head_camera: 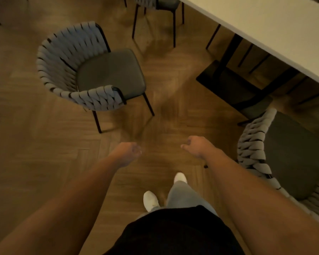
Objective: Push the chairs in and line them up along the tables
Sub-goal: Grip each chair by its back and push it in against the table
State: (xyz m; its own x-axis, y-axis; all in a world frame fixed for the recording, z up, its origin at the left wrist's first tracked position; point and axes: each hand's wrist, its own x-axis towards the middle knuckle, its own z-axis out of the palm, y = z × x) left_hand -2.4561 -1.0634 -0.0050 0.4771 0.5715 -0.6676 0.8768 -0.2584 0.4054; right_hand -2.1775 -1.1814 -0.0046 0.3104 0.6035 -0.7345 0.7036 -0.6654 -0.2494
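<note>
Both hands hang loosely curled and hold nothing: left hand (pixel 129 151), right hand (pixel 195 146). One chair (pixel 92 70) stands on the floor (pixel 26 144), well apart from the table (pixel 276 28). A second chair (pixel 284 159) sits near the table's edge, at the person's right.

There is just one camera, and it sits on my head. It looks forward and down, almost straight down at the wooden floor (pixel 44 144). My arms reach out from the bottom edge, so they look big and close. The wide lens also takes in the table (pixel 265 24) edge, up at the top right.
</note>
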